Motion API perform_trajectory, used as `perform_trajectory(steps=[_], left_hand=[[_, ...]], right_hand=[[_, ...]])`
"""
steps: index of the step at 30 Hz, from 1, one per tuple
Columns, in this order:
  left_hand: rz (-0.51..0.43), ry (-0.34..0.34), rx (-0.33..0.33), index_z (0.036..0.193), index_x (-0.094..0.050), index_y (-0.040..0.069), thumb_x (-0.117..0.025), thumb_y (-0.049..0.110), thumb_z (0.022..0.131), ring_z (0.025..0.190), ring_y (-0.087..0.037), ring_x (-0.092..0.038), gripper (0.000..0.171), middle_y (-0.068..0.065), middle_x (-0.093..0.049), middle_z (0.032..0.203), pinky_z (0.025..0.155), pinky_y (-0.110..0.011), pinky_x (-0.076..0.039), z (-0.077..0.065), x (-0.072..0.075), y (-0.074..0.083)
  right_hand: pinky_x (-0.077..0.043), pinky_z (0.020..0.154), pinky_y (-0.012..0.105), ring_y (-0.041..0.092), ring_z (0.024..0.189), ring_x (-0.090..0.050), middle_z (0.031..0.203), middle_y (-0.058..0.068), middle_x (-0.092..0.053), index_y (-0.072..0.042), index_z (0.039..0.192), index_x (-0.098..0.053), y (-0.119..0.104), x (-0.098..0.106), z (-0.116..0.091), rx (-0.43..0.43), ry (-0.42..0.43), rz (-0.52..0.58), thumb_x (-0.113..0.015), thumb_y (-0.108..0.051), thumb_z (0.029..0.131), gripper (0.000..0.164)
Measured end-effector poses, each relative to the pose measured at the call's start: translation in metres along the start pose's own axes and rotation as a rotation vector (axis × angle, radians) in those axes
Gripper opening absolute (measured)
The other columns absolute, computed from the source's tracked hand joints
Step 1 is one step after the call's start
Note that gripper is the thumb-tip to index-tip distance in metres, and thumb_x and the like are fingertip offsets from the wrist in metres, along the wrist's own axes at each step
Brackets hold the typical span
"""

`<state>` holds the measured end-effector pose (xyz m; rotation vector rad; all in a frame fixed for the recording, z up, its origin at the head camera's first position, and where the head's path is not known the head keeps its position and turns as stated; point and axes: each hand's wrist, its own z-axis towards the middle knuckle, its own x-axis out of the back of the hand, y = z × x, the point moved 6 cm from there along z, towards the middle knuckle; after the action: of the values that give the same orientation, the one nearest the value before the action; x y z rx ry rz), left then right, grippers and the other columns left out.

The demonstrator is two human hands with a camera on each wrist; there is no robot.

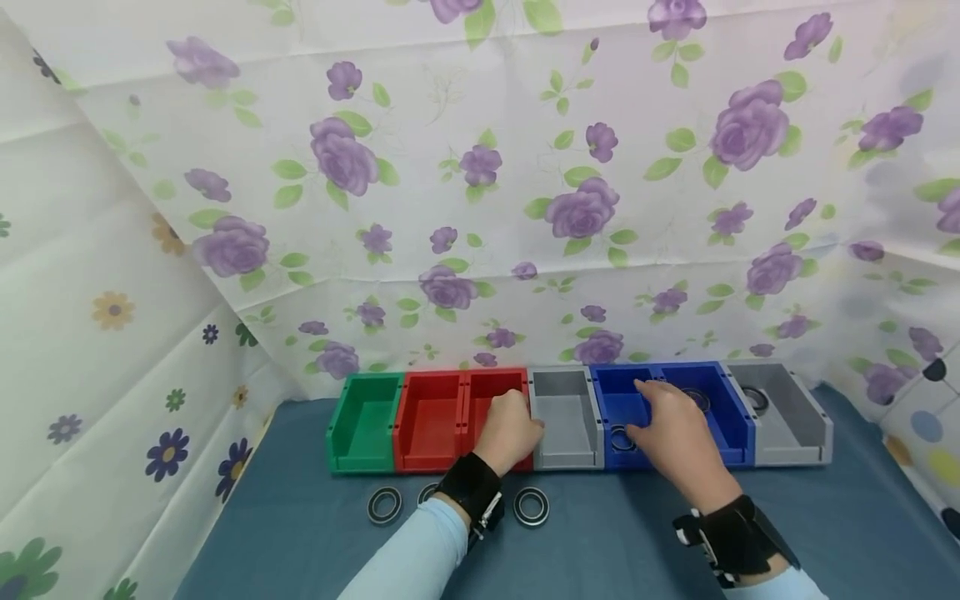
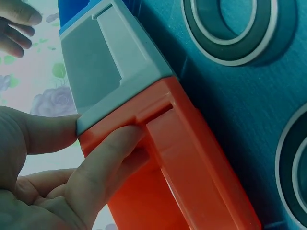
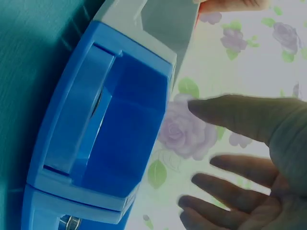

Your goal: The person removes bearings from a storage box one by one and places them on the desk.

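Note:
My left hand (image 1: pixel 506 429) is at the right-hand red bin (image 1: pixel 480 387), its thumb and fingers pinching the side wall where it meets the left grey bin (image 1: pixel 566 421). In the left wrist view, the index finger (image 2: pixel 112 148) reaches inside the red bin and the thumb (image 2: pixel 50 134) lies at the grey edge. My right hand (image 1: pixel 675 433) hovers over the blue bins with fingers spread and nothing in them. A ball bearing (image 1: pixel 615 439) lies in the left blue bin (image 1: pixel 618 404). Another bearing (image 1: pixel 705 402) sits in the right blue bin (image 1: pixel 738 433).
A green bin (image 1: pixel 367 417) and another red bin (image 1: pixel 427 421) continue the row leftward. The right grey bin (image 1: pixel 795 417) holds a bearing (image 1: pixel 764 402). Several bearings, including one (image 1: pixel 372 506) and another (image 1: pixel 518 507), lie on the blue cloth (image 1: pixel 600 542). A flowered sheet (image 1: pixel 420 225) hangs behind.

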<state>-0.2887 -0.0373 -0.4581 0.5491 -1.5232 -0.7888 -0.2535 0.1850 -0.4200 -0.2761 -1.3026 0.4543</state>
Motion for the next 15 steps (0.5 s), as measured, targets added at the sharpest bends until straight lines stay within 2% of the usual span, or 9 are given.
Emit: perform_trajectory(steps=[2,4,6,8,9,12,15], left_hand=[[0.0,-0.008,-0.006,0.067,-0.054,0.009,-0.062,0.012,0.085,0.042,-0.019,-0.05,0.019,-0.007,-0.047,0.051,0.04,-0.025,-0.041,0.0,0.0,0.0],[0.003,-0.013,-0.01,0.066,-0.054,0.009,-0.062,0.012,0.084,0.041,-0.02,-0.049,0.02,-0.007,-0.047,0.05,0.039,-0.025,-0.04,0.0,0.0,-0.001],[0.011,-0.014,-0.013,0.064,-0.054,0.009,-0.062,0.012,0.084,0.041,-0.02,-0.048,0.021,-0.006,-0.046,0.05,0.038,-0.025,-0.039,0.0,0.001,-0.001],[0.021,-0.011,-0.018,0.063,-0.054,0.009,-0.062,0.01,0.082,0.04,-0.019,-0.048,0.022,-0.006,-0.045,0.049,0.037,-0.024,-0.038,0.001,0.001,-0.001],[0.029,-0.006,-0.023,0.061,-0.053,0.009,-0.062,0.009,0.082,0.04,-0.019,-0.047,0.022,-0.005,-0.044,0.048,0.037,-0.024,-0.036,0.001,0.002,-0.001],[0.044,0.004,-0.036,0.058,-0.05,0.007,-0.061,0.006,0.08,0.037,-0.019,-0.043,0.024,-0.004,-0.04,0.046,0.035,-0.023,-0.032,0.003,0.003,0.0],[0.048,0.01,-0.044,0.057,-0.049,0.007,-0.061,0.007,0.08,0.036,-0.02,-0.041,0.026,-0.004,-0.038,0.046,0.034,-0.023,-0.029,0.003,0.004,0.002]], right_hand=[[-0.049,0.071,0.042,0.033,0.104,-0.053,0.13,0.023,-0.047,-0.002,0.132,-0.049,-0.001,-0.006,0.001,-0.018,-0.075,0.009,-0.076,-0.018,0.075,0.065],[-0.048,0.059,0.034,0.025,0.082,-0.058,0.129,0.022,-0.048,-0.003,0.133,-0.049,0.0,-0.012,0.002,-0.041,-0.145,0.03,-0.075,-0.018,0.075,0.065],[-0.042,0.05,0.03,0.018,0.062,-0.053,0.128,0.021,-0.05,-0.003,0.133,-0.048,0.002,-0.018,0.004,-0.062,-0.205,0.054,-0.074,-0.019,0.076,0.065],[-0.04,0.049,0.029,0.015,0.055,-0.048,0.127,0.021,-0.051,-0.003,0.133,-0.048,0.004,-0.024,0.006,-0.071,-0.247,0.07,-0.074,-0.019,0.077,0.064],[-0.043,0.05,0.03,0.015,0.057,-0.051,0.126,0.021,-0.051,-0.002,0.133,-0.049,0.005,-0.026,0.007,-0.073,-0.256,0.068,-0.074,-0.019,0.076,0.064],[-0.049,0.062,0.036,0.021,0.08,-0.06,0.124,0.022,-0.052,0.0,0.13,-0.051,0.009,-0.031,0.012,-0.071,-0.264,0.044,-0.076,-0.02,0.074,0.064],[-0.049,0.075,0.043,0.029,0.101,-0.057,0.124,0.021,-0.053,0.0,0.128,-0.053,0.013,-0.036,0.015,-0.081,-0.284,0.028,-0.077,-0.022,0.072,0.065]])
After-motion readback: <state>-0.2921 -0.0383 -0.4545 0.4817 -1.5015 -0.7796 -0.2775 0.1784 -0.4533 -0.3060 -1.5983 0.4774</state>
